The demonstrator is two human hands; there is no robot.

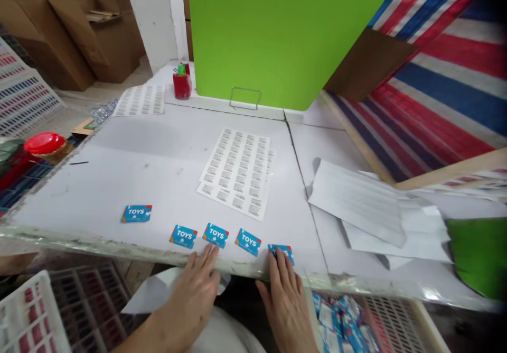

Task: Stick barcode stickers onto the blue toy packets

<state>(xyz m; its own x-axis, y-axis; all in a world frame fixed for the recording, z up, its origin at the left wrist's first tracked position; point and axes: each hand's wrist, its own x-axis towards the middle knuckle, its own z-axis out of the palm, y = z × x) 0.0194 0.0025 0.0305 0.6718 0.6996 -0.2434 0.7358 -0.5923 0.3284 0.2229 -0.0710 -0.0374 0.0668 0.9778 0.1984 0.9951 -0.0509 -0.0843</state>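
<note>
While the right grip (pixel 285 295) is lying flat and unclenched over a TOYS card (pixel 287 250), the left grip (pixel 200 279) is resting released, just touching a second card (pixel 216 232). One more card (pixel 248 242) is lying between the grips, two others (pixel 184 236) left of them. Ahead, barcode sheets (pixel 240 173) are lying flat and a green board (pixel 269 30) is standing in the way; loose papers (pixel 356 200) are spreading rightward. Beneath, a white counter (pixel 119 157) is reaching forward; cartons (pixel 91 41) are standing far left.

Apparently a workshop: cardboard boxes (pixel 93 44), barcode-label sheets (pixel 240 172).
</note>
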